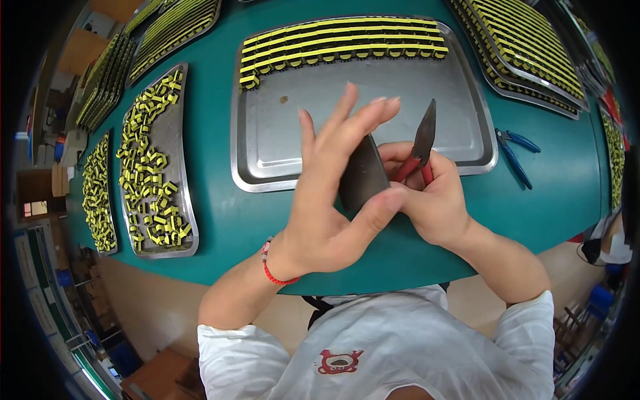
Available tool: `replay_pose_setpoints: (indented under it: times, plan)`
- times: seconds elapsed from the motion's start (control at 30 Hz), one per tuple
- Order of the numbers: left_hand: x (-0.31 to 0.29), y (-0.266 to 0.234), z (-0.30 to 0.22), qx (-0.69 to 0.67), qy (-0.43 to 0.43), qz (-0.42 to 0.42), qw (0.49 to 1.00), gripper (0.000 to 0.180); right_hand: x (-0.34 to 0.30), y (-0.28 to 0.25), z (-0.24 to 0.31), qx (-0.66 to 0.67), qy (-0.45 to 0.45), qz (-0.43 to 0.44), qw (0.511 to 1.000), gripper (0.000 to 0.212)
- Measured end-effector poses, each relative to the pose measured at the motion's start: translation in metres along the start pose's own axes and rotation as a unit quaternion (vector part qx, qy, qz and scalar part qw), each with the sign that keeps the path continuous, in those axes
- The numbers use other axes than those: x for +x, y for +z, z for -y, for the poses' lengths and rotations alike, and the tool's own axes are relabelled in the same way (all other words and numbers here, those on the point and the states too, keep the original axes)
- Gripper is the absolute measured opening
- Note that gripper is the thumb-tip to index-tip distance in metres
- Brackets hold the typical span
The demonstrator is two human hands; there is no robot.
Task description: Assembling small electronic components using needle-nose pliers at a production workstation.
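Showing nearest of all, a white shirt is marked with a red animal picture. A red bracelet is worn on the left wrist. Past it, the left hand is held up with its fingers spread and stretched (the thumb is bent toward the other hand). A dark flat slab is kept between the two hands, but which one is gripping it cannot be told. The right hand is closed around the red handles of some pliers, and their dark tip is pointed away from the shirt.

Beyond, a big metal tray is set on a green table. At its far side, small black and yellow pieces are lined up in rows. To its right, blue cutters are laid down. To its left, a narrower tray is strewn with loose pieces. Farther off, more trays of lined-up pieces are stacked at both sides.
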State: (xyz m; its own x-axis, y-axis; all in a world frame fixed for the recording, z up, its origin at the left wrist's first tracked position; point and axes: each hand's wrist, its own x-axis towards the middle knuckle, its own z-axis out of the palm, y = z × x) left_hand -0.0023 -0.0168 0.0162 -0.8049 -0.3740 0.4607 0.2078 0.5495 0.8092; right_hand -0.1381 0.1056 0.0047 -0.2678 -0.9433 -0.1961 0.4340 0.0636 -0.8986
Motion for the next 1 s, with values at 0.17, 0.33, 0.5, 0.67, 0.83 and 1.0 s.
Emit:
replay_pose_setpoints:
  times: [0.17, 0.33, 0.5, 0.67, 0.83, 1.0]
  plan:
    - [-0.001, -0.002, 0.001, 0.093, 0.052, -0.043, 0.993, 0.076, 0.003, -0.005, -0.013, 0.063, -0.036, 0.054, 0.996, 0.038]
    - [-0.006, 0.005, -0.001, 0.095, 0.059, -0.070, 0.991, 0.076, 0.005, -0.012, -0.015, 0.037, -0.021, 0.094, 0.995, 0.038]
    - [-0.010, 0.009, 0.000, 0.113, 0.013, -0.083, 0.990, 0.074, 0.007, -0.005, -0.015, 0.057, -0.034, 0.080, 0.995, 0.045]
    - [-0.002, 0.006, -0.002, 0.104, 0.046, -0.118, 0.986, 0.078, 0.013, -0.025, -0.013, 0.208, 0.060, 0.161, 0.963, 0.052]
    - [0.000, 0.000, 0.001, 0.213, 0.105, -0.038, 0.971, 0.080, 0.007, -0.015, -0.010, 0.171, 0.060, 0.112, 0.977, 0.043]
    - [-0.004, 0.013, 0.006, 0.152, 0.100, -0.065, 0.981, 0.073, 0.008, -0.021, -0.014, 0.223, 0.116, 0.194, 0.948, 0.049]
